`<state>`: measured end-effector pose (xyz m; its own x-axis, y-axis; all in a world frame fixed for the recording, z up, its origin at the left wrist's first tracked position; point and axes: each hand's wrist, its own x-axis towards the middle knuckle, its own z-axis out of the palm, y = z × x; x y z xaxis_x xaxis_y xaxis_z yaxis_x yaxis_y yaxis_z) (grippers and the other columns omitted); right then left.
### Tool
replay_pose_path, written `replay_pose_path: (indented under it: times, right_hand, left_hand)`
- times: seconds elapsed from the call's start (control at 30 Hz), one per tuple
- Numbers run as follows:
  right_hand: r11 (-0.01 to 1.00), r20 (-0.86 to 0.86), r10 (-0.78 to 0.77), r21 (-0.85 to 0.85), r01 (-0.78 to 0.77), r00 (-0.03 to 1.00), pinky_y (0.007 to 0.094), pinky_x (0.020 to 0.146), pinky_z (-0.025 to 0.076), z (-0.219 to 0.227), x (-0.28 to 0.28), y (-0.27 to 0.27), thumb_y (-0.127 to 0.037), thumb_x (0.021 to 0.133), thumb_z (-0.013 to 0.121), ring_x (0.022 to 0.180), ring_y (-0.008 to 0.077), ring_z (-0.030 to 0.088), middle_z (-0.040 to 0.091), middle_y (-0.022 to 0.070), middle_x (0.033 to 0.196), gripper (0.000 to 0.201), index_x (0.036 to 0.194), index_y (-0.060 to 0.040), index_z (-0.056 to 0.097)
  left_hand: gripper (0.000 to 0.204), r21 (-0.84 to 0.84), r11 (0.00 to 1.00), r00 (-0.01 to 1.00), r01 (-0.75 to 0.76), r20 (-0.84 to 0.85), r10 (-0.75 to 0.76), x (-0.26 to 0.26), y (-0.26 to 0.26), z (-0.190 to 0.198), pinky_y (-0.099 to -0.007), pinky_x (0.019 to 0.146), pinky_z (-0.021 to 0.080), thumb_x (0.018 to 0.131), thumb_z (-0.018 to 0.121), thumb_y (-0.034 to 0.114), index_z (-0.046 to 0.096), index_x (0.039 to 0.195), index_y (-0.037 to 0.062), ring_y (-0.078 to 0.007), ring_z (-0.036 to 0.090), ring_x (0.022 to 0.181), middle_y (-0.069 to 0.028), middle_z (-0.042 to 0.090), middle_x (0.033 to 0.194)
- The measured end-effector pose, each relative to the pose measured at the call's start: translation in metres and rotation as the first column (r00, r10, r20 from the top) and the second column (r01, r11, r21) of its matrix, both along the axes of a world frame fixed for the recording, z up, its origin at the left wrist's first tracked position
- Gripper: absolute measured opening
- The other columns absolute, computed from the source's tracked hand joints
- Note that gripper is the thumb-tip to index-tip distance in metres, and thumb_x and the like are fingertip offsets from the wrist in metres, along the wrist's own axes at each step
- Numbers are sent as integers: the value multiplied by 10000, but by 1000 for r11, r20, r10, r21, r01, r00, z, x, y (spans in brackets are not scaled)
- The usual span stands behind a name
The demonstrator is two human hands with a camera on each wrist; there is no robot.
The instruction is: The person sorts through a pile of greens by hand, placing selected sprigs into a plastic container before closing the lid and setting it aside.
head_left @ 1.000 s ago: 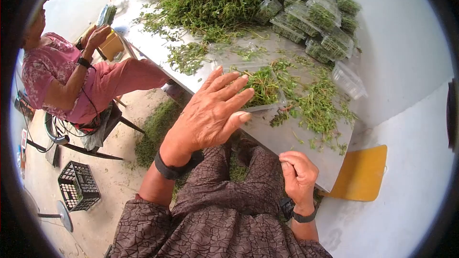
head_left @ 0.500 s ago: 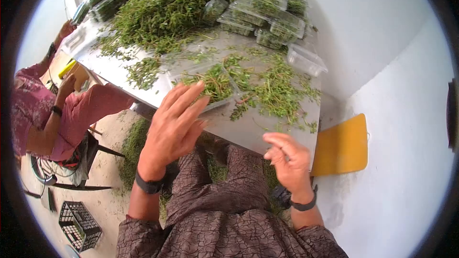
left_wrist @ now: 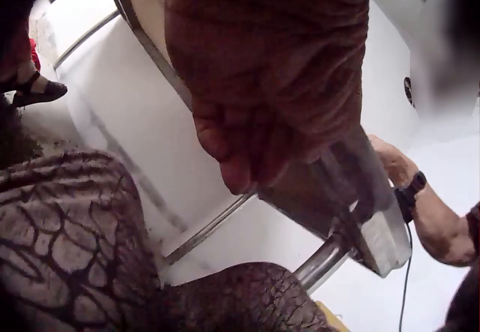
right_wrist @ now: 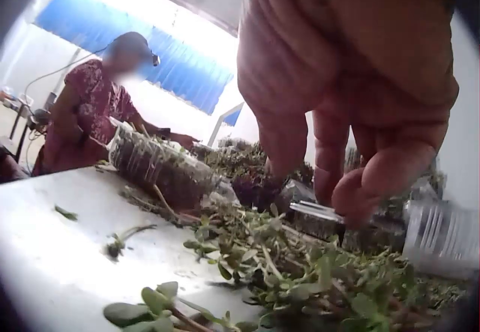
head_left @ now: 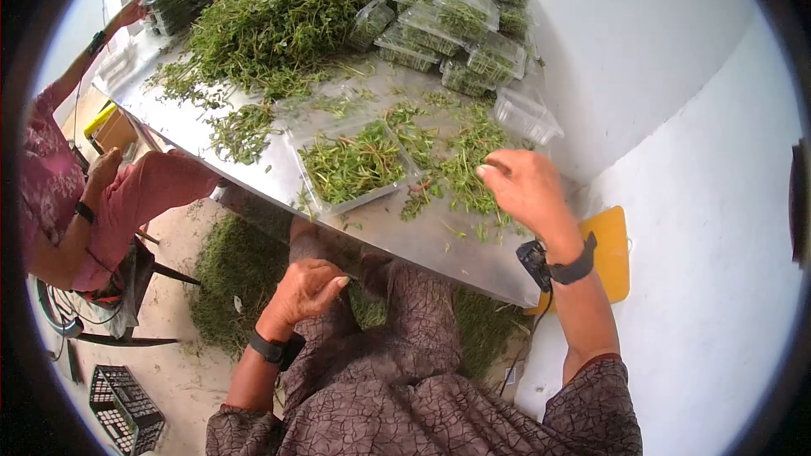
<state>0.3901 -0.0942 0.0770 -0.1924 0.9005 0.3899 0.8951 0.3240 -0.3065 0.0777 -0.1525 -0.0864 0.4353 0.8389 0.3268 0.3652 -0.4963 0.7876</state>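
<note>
An open clear plastic box (head_left: 411, 176) filled with leafy green sprigs (head_left: 355, 165) that look like purslane sits at the table's near edge. To its right, loose sprigs (head_left: 469, 177) are strewn over the metal tabletop. My right hand (head_left: 528, 190) hovers over them; in the right wrist view its fingers (right_wrist: 330, 160) point down with nothing visible between them. My left hand (head_left: 308, 291) is below the table edge, above my lap. Its fingers (left_wrist: 236, 171) are loosely curled and hold nothing in the left wrist view.
A big heap of greens (head_left: 279, 17) covers the table's far side. Filled, lidded boxes (head_left: 465, 17) are stacked beside it, near an unfilled clear box (head_left: 525, 116). Another person (head_left: 59, 177) sits at left, one hand at more boxes. A yellow chair back (head_left: 610, 245) and black crate (head_left: 127, 409) stand nearby.
My left hand has drawn back from the filled box to above my lap. My right hand has risen forward over the loose sprigs. The seated person has reached out to the far boxes.
</note>
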Motion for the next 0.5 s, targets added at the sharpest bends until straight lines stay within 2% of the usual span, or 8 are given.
replay_pose_path:
  times: [0.07,0.1,0.13,0.27,0.4,0.5]
  right_hand:
    - [995,90,-77,-60,83,993,463,586,455,-7,-7,14,-297,772,685,617,377,594,583,196,612,285,757,-14,661]
    - [996,96,-72,-51,77,993,463,586,455,-11,-8,20,-297,772,685,617,377,594,583,196,612,285,757,-14,661]
    - [995,148,-76,-59,86,986,472,570,450,-16,-9,26,-281,747,690,597,381,588,578,205,608,273,715,-13,650]
    - [991,304,-83,-76,111,949,493,524,439,-38,-2,48,-188,684,659,551,389,573,565,223,600,181,629,-19,627]
    - [995,257,-55,-63,73,965,486,512,443,-45,4,53,-127,652,608,532,387,561,558,223,590,113,604,-24,616]
    - [998,148,-65,-9,67,987,465,522,454,-42,7,56,-112,649,593,537,389,559,555,225,586,90,613,-39,632]
  left_hand:
    - [219,2,1000,1000,26,8,-26,3,5,-13,-386,571,506,878,630,166,663,785,-29,-308,624,634,-159,643,709]
    - [235,-16,999,999,30,-27,-31,5,7,-21,-401,579,503,874,630,174,648,759,-30,-335,618,646,-168,631,707]
    - [252,-36,999,997,34,-63,-36,7,8,-28,-417,587,499,869,630,181,633,732,-31,-362,612,658,-176,619,705]
    - [256,-30,994,986,102,-133,-105,9,14,-58,-424,601,491,860,637,192,628,712,-16,-358,606,673,-170,608,694]
    - [263,-49,993,986,110,-123,-115,8,14,-68,-433,589,480,850,644,180,606,678,-15,-371,585,658,-177,591,678]
    - [271,-69,995,991,77,-104,-84,7,16,-69,-442,574,472,842,652,184,592,667,-14,-377,576,647,-183,576,661]
